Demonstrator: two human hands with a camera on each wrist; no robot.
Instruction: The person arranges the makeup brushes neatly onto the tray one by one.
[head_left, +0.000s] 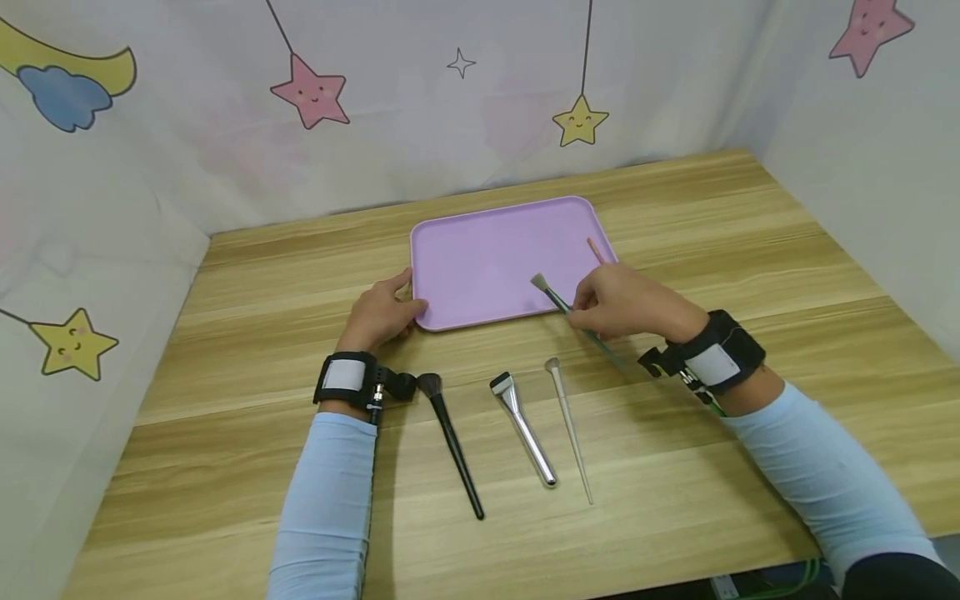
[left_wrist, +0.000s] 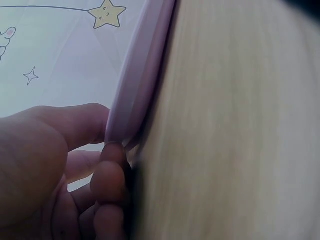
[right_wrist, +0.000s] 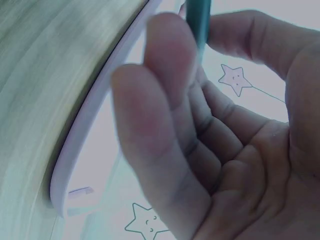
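My left hand [head_left: 381,315] grips the near left corner of a pale purple tray [head_left: 487,258], thumb at the corner and fingers along the side. In the left wrist view the tray's rim [left_wrist: 135,75] sits between thumb and fingers. My right hand [head_left: 630,304] pinches a makeup brush with a dark green handle [head_left: 557,298] between thumb and fingertips, over the tray's near edge. Its pale bristles point toward the tray. In the right wrist view only part of the green handle [right_wrist: 199,22] shows. A thin brownish stick [head_left: 595,250] shows beyond the right hand, partly hidden.
Nearer on the wooden table [head_left: 262,333] lie a black makeup brush [head_left: 453,446], a silver flat-headed brush [head_left: 527,433] and a slim pale brush [head_left: 572,433], side by side. A cloth wall [head_left: 412,158] with printed stars stands behind the table and along its sides.
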